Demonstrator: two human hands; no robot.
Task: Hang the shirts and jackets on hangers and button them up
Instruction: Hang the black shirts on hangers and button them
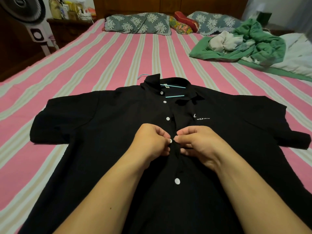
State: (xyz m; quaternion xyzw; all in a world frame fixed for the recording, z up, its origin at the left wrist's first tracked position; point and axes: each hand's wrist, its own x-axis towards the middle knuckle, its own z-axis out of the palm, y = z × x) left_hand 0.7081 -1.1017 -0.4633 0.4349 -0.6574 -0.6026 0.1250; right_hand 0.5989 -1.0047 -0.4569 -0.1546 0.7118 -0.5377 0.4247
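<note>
Left fingers (166, 138): curl on the button (170, 141) and its placket edge.
Right fingers (181, 132): pinch the opposite placket, touching the button.
Slip risk: the small button may pop back out of the hole if either pinch loosens.
Misalignment risk: wrong hole would skew the front.
Black shirt (101, 132): flat on the striped bed (76, 65), blue hanger (173, 86) inside the collar.
Upper buttons (167, 118): appear undone.

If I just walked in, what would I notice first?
Probably the big black shirt spread flat on the pink striped bed, with a blue hanger inside its collar. In the middle, the left hand and right hand pinch its front at a white button.
</note>
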